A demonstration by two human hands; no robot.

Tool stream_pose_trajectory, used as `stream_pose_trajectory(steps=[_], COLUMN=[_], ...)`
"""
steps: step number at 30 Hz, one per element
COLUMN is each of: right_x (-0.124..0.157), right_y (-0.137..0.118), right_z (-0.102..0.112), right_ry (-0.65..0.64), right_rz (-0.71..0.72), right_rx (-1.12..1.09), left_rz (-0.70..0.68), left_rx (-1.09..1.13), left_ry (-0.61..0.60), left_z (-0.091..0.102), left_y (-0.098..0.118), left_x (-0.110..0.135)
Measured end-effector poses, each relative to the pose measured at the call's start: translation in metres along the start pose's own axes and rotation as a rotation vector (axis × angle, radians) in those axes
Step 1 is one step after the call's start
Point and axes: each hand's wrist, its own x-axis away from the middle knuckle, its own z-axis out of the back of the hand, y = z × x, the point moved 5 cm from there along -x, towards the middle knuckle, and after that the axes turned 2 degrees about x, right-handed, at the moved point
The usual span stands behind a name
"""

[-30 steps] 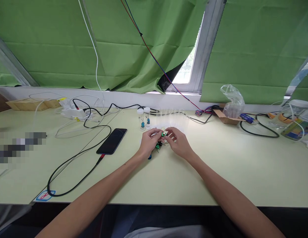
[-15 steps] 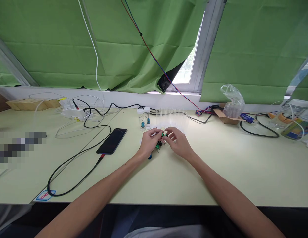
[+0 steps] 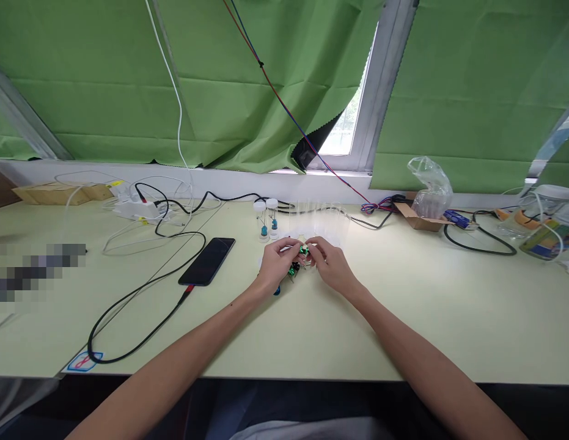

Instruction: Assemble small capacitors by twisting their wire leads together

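My left hand (image 3: 279, 261) and my right hand (image 3: 329, 261) meet over the table, both closed in a pinch. Between their fingertips is a small shiny green part (image 3: 304, 249), too small to name more closely. Just below it, by the left fingers, lies a cluster of green and black small parts (image 3: 293, 269) with thin metal pins. A blue round piece (image 3: 277, 291) shows partly from behind my left wrist. Beyond the hands stand two clear tubes with white caps (image 3: 260, 221), each with a blue part inside. The hands cover some of the small parts.
A black phone (image 3: 206, 261) with a charging cable (image 3: 123, 305) lies to the left. Clear upright containers (image 3: 314, 215) stand behind the hands. At the back right are a small cardboard box (image 3: 422, 223) with a plastic bag and a lidded clear jar (image 3: 547, 198).
My right fingers have closed in around the green part, which now shows between both hands' fingertips. My left hand has hardly moved.
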Motion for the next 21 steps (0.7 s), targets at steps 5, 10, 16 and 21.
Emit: stream_pose_trajectory(steps=[5, 10, 16, 21], right_x=[0.0001, -0.0002, -0.0014, -0.0013], right_y=[-0.0013, 0.0000, 0.0023, 0.0021], right_z=[0.0003, -0.0001, 0.0000, 0.0007], right_ry=[0.033, 0.037, 0.044, 0.056], right_rz=[0.064, 0.095, 0.069, 0.043], right_rx=[0.019, 0.031, 0.034, 0.012], left_rz=[-0.002, -0.006, 0.018, 0.016], left_rx=[-0.018, -0.002, 0.008, 0.012], left_ry=[0.021, -0.007, -0.002, -0.009], left_z=[0.0019, 0.0006, 0.0003, -0.0005], left_y=[-0.0003, -0.0010, -0.0006, 0.0005], left_x=[-0.0005, 0.0000, 0.0009, 0.0010])
